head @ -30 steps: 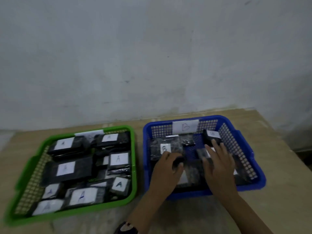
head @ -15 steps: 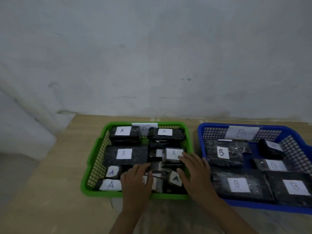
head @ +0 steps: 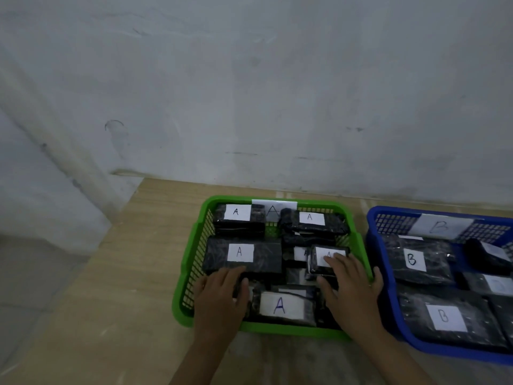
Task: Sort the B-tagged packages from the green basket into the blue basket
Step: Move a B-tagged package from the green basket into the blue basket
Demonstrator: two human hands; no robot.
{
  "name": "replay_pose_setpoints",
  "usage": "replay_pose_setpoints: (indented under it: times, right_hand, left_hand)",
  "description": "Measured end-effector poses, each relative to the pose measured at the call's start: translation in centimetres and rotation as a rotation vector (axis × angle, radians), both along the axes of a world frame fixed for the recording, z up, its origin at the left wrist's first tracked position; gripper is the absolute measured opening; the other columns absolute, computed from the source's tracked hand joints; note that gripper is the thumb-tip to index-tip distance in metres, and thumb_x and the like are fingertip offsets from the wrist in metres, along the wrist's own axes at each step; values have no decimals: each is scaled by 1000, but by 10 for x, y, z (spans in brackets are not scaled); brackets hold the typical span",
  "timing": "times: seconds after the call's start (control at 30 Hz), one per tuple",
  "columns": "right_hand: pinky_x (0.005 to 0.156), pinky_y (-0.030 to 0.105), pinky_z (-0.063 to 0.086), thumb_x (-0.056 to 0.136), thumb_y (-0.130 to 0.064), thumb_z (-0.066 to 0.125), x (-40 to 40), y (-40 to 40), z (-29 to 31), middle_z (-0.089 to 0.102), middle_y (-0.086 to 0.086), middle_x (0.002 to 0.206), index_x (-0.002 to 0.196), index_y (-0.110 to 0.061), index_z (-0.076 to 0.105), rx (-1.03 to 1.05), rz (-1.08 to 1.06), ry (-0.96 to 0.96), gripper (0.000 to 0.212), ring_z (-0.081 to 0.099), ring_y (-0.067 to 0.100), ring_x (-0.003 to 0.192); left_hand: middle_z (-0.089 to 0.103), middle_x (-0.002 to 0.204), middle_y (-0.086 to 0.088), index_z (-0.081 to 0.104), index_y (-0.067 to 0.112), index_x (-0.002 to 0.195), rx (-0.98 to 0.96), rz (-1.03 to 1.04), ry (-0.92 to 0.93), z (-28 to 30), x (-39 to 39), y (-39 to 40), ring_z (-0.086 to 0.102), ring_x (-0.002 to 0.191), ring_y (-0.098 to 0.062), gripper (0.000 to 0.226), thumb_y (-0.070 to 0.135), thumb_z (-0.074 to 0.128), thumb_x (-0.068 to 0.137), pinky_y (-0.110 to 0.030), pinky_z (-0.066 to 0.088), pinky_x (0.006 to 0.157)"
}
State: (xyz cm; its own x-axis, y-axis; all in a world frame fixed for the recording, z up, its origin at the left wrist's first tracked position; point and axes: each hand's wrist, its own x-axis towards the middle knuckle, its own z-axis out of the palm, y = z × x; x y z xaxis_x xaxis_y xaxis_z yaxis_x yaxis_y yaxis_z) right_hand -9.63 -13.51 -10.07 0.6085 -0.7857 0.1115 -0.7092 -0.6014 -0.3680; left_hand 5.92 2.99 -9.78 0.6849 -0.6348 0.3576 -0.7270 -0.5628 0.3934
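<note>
Now that both hands have crossed from the blue plastic basket (head: 373, 240) to the green plastic basket (head: 191, 262) beside it, left hand (head: 220, 297) and right hand (head: 351, 290) rest spread on black wrapped A-tagged packages (head: 240, 254); B-tagged packages (head: 416, 259) lie in the blue one, so sorting looks nearly finished.

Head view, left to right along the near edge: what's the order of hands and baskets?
Green basket's left rim → left hand → front A-tagged package → right hand → blue basket's left wall → front B-tagged package. Both hands rest inside the green basket.
</note>
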Motion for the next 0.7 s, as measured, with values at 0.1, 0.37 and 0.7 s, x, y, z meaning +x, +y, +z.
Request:
replay_pose_setpoints:
  times: [0.1,0.37,0.7]
  right_hand:
    - [107,37,-7,79,-56,21,19,6,12,47,3,137,123,-21,52,-24,39,-58,65,23,17,136]
    - [111,40,-8,81,-45,25,85,4,30,37,-3,142,129,-23,45,122,118,-118,56,20,16,137]
    - [87,33,37,84,-2,57,8,-7,22,61,7,105,106,-10,61,112,41,-227,24,53,26,103]
  left_hand:
    - [70,77,2,68,19,91,11,-24,31,0,3,-1,66,68,-18,29,33,44,81,-27,32,76]
    - [68,82,4,64,21,92,-4,-96,276,10,7,-4,65,67,-16,29,36,42,81,-26,41,68]
    - [53,127,6,48,30,124,326,-296,328,7,9,-27,44,119,-18,40,45,48,87,-33,31,98]
